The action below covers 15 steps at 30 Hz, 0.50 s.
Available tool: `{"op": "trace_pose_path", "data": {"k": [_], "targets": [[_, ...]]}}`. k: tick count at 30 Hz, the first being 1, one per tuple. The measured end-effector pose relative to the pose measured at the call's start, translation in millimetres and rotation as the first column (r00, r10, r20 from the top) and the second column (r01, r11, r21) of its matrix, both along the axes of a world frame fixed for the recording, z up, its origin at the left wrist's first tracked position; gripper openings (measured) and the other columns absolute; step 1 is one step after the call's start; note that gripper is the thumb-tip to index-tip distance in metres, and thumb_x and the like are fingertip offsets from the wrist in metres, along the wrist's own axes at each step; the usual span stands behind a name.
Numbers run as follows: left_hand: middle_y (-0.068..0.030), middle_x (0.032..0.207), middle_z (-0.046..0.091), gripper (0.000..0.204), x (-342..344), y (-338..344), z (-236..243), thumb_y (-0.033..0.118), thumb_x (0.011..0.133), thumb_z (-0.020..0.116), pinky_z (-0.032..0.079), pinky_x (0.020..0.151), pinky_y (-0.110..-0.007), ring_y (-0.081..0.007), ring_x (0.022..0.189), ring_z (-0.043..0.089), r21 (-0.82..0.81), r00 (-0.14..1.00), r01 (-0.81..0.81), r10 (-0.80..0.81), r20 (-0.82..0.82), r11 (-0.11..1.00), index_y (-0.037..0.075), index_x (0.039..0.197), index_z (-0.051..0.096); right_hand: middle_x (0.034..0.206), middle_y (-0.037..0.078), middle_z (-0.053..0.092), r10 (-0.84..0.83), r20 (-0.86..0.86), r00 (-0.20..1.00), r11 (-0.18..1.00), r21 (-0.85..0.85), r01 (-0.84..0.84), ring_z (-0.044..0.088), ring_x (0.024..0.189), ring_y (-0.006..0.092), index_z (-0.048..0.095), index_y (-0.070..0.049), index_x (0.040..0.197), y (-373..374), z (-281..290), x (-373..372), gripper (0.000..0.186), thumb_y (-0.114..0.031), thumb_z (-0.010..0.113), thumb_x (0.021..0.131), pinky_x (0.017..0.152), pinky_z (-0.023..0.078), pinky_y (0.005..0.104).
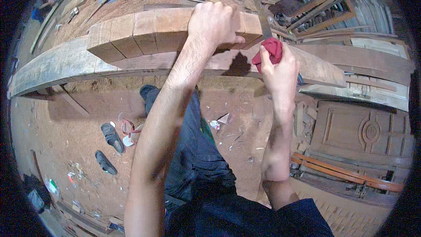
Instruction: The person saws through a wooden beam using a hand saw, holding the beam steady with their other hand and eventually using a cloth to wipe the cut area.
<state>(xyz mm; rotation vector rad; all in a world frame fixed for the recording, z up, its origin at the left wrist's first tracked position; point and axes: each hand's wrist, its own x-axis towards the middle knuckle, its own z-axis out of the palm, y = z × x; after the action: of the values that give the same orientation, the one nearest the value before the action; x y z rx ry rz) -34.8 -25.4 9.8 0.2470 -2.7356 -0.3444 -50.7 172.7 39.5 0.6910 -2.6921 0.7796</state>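
Note:
My left hand (215, 22) is closed over the top of a reddish wooden beam (144, 28), its fingers hidden behind the wood. Several crosswise lines divide this beam's face. It rests on a longer, paler timber (61, 63) that runs across the view. In my right hand (280, 68), a bunched red cloth (272, 52) sits between thumb and fingers, around the near end of a hand saw (264, 23). The narrow blade slants up and away past the beam's right end. Cloth and fingers hide the saw's grip.
Black sandals (112, 138) lie on the dusty floor, left of my leg. A carved wooden door panel (364, 127) and orange-brown strips (346, 171) are at the right. Stacked boards (324, 11) crowd the back right. A person (44, 2) is partly visible at the far left.

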Motion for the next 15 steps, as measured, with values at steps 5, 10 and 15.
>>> {"op": "trace_pose_path", "data": {"k": [5, 10, 15], "targets": [[-0.0179, 0.087, 0.074, 0.074, 0, -2, -3, 0.064, 0.060, 0.085, 0.060, 0.075, -0.046, -0.0341, 0.084, 0.074, 0.000, 1.000, -0.006, 0.006, -0.005, 1.000, 0.010, 0.109, 0.073, 0.086, 0.027, 0.072, -0.020, 0.045, 0.999, 0.993, 0.118, 0.015, 0.072, 0.084, 0.0424, 0.069, 0.004, 0.101, -9, 11, -3, 0.033, -0.025, 0.073, 0.085, 0.075, 0.057, 0.0492], [-0.0125, 0.082, 0.075, 0.064, 2, 0, -2, 0.063, 0.060, 0.086, 0.060, 0.075, -0.040, -0.0275, 0.081, 0.075, -0.009, 0.998, -0.017, 0.016, -0.053, 1.000, 0.006, 0.088, 0.076, 0.085, 0.026, 0.072, -0.033, 0.007, 0.999, 0.992, 0.122, 0.032, 0.072, 0.083, 0.0428, 0.070, 0.003, 0.098, -8, 6, -2, 0.032, -0.026, 0.073, 0.084, 0.075, 0.057, 0.0497], [-0.0124, 0.084, 0.075, 0.064, -1, 0, 4, 0.063, 0.061, 0.086, 0.059, 0.075, -0.039, -0.0279, 0.082, 0.075, -0.026, 1.000, -0.007, 0.007, -0.008, 1.000, 0.006, 0.088, 0.076, 0.086, 0.025, 0.072, -0.063, -0.018, 0.998, 0.981, 0.182, 0.065, 0.073, 0.083, 0.0389, 0.071, 0.002, 0.100, -6, 9, 2, 0.031, -0.024, 0.072, 0.085, 0.074, 0.058, 0.0465]]}}
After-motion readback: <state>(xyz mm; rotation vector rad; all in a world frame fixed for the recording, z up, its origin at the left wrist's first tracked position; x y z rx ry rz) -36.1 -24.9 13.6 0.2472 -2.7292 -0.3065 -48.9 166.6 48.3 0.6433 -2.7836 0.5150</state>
